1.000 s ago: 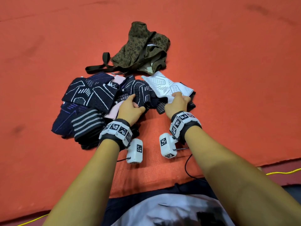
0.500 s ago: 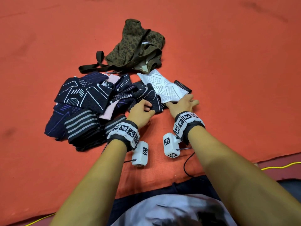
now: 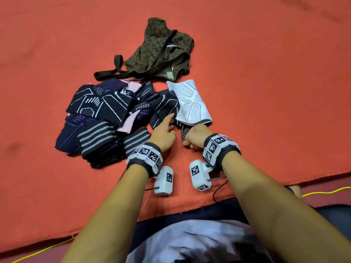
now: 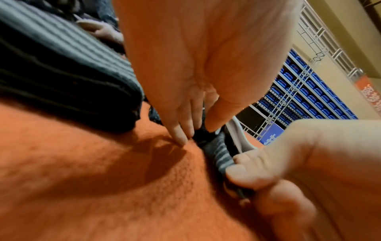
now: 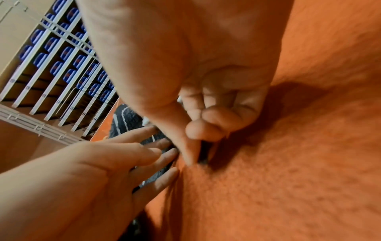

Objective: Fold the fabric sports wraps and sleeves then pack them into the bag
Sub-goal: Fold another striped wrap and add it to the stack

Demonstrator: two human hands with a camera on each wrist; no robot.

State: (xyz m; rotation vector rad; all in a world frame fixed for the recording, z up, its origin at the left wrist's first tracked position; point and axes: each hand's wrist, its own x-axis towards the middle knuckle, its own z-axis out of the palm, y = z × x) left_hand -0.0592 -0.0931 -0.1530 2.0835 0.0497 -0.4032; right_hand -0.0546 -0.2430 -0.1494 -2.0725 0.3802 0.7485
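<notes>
Nearest the body, on the orange mat (image 3: 266, 130), both hands work one striped sleeve (image 3: 183, 132), a dark piece with grey bars poking out from under the white sleeve (image 3: 191, 103). Right hand (image 3: 195, 137) is clenched, thumb and curled fingers pinching the sleeve's near end; the right wrist view shows the dark fabric (image 5: 203, 152) caught between thumb and finger tips at the mat. Likely held that way to drag the piece free of the pile. Left hand (image 3: 164, 132) is released, fingers straight, tips laid on the dark patterned sleeve (image 3: 165, 109) just beside the striped one. Probably pinning the neighbours so only one piece comes out. Left wrist view agrees: flat fingers (image 4: 181, 130) pressing down at the fabric edge, striped cloth (image 4: 220, 156) running toward the other hand.

Left of the hands sit grey-striped wraps (image 3: 98, 141), looking stacked or folded already, touching the rest of the heap. Beyond them a navy sleeve with white lines (image 3: 98, 103) lies on top of pink fabric (image 3: 131, 120) and more navy pieces, all jumbled and overlapping.

Farthest, the olive leopard-print bag (image 3: 161, 50) lies slumped on the mat just beyond the pile, strap (image 3: 114, 70) trailing left. Its mouth is crumpled; a pale lining shows, but I cannot tell whether anything is inside. Every sleeve and wrap in view is outside the bag, so packing seems not yet begun.
</notes>
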